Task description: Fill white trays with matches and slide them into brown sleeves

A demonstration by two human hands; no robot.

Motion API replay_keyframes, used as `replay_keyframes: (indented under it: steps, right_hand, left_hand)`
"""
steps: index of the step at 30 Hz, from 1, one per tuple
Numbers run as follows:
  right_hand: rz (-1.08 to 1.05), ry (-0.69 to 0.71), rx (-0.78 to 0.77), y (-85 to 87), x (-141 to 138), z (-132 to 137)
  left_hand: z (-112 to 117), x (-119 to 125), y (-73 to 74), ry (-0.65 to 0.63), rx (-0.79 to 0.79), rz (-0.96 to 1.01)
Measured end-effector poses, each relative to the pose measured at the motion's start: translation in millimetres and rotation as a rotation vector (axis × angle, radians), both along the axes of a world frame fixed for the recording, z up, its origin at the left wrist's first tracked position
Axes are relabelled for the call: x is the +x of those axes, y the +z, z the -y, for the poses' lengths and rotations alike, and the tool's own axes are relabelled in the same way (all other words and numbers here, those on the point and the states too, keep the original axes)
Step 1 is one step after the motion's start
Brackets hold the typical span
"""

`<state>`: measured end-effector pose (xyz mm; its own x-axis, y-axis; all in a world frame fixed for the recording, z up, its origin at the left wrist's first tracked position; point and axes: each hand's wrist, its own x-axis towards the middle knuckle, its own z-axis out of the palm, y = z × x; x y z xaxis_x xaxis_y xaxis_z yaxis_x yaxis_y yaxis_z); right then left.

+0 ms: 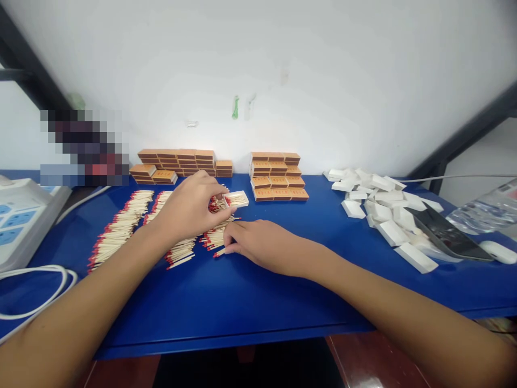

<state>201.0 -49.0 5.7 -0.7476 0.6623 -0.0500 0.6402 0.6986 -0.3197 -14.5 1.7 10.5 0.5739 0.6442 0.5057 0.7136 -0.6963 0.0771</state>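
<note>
My left hand (189, 207) is closed on a small white matchbox tray (237, 199) with matches in it, held just above the blue table (242, 302). My right hand (258, 242) lies low on the table, fingers curled on red-tipped matches (216, 237) in a loose pile under both hands. More matches lie in long rows (121, 226) to the left.
Orange matchbox sleeves stand stacked at the wall in two groups (177, 161) (277, 175). A heap of white empty trays (379, 207) lies at the right, beside a black phone (444, 231) and a white mouse (498, 251). A power strip (20, 215) and white cable (36, 291) sit at the left.
</note>
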Motion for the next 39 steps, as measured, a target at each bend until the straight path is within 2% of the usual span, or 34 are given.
replay_keyframes:
  steps: [4,9,12,18,25,35,39]
  right_hand:
    - [-0.045,-0.034,0.069,6.8,9,-6]
    - [-0.087,-0.071,-0.006,18.1,13,-8]
    - [-0.09,-0.051,-0.023,14.0,8,-2]
    - [0.058,-0.044,0.0,4.6,-6,9]
    - [0.113,-0.03,-0.014,7.0,-6,6]
    - [0.127,0.0,0.145,6.6,3,0]
    - [0.104,-0.047,0.171,14.3,9,-3]
  left_hand:
    - [-2,-2,-1.0,0.0,0.004,-0.005]
    - [-2,-2,-1.7,0.002,0.011,-0.011]
    - [-1,-1,-0.7,0.006,0.005,-0.01]
    - [0,0,0.4,0.001,-0.008,-0.001]
    - [-1,-1,-0.8,-0.012,0.005,-0.013]
    - [0,-2,0.5,-0.012,0.002,-0.009]
    - [-1,-2,-0.3,-0.012,0.015,-0.032]
